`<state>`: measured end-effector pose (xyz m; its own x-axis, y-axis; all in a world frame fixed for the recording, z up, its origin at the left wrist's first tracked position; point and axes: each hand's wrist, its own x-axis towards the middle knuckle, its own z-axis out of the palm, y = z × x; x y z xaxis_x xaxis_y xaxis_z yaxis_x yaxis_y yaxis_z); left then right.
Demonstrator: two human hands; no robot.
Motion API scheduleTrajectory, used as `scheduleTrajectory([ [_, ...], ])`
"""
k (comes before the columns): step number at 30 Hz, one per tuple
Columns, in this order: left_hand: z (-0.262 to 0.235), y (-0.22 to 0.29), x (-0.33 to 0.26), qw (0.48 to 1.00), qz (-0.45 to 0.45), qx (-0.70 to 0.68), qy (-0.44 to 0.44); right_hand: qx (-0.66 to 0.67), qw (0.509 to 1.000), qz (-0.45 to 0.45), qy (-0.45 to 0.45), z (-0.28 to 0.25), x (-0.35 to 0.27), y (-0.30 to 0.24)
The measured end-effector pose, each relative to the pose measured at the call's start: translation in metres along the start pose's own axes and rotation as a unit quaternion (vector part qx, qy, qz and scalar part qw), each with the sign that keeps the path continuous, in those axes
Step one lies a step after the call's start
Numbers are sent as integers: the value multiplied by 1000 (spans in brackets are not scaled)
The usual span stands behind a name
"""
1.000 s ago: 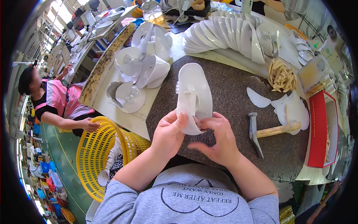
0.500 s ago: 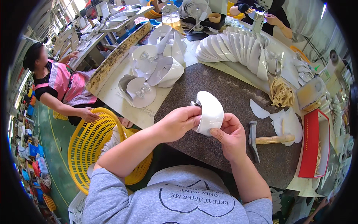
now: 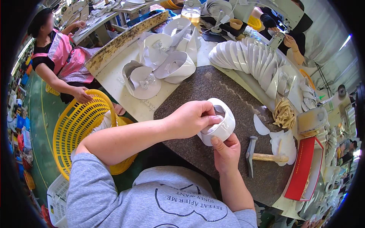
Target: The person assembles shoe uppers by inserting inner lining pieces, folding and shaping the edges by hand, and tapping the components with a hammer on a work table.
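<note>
Over the dark stone slab [image 3: 186,93] I hold a glossy white piece, apparently a shoe upper [image 3: 228,125], curled into a loop with its opening facing up. The fingers of my left hand [image 3: 194,119] are pinched at the loop's inner left side, partly inside it. My right hand [image 3: 227,152] grips its lower outer wall, thumb on the near face. To the right on the slab lies a hammer [image 3: 250,154] with a wooden handle. Its handle end rests on flat white cut pieces [image 3: 285,142]; another white piece [image 3: 260,124] lies beside them.
Several looped white uppers with sparkly ornaments [image 3: 146,81] stand at far left. A row of white uppers [image 3: 243,60] stretches behind the slab. Tan strips [image 3: 283,114] and an open red box [image 3: 300,169] are right. A co-worker touches the yellow basket [image 3: 62,140]; another works at a machine [image 3: 275,40].
The white upper has been turned so that its opening shows from above. My left fingers have moved over into the loop, and my right hand has shifted lower. The whole view has swung slightly.
</note>
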<state>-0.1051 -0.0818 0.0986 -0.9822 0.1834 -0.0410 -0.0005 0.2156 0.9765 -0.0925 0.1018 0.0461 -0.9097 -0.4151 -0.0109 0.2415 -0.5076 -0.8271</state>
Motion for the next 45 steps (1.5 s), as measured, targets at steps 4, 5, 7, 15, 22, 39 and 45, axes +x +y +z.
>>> scheduleTrajectory([
  [4, 4, 3, 2, 999, -1, 52, -5, 1, 1000, 18, -13, -4, -4, -1],
  [5, 5, 4, 3, 998, 4, 57, -1, 2, 1000, 19, -12, -4, -5, -2],
  [7, 6, 1, 6, 998, -8, 56, -4, -4, 1000, 25, -6, -4, -6, -4],
  [15, 15, 3, 14, 997, -12, 73, -29, 34, 998, 41, -24, -15, -3, -6],
  [22, 11, -6, 29, 977, 139, 158, -33, 41, 998, 39, 11, -17, 1, -1],
  [39, 48, -26, 8, 829, 419, 235, 285, 47, 997, -63, 17, -27, 2, 15],
  [45, 66, -27, -14, 836, 399, 245, 287, 39, 997, -62, -9, -28, 0, 21],
])
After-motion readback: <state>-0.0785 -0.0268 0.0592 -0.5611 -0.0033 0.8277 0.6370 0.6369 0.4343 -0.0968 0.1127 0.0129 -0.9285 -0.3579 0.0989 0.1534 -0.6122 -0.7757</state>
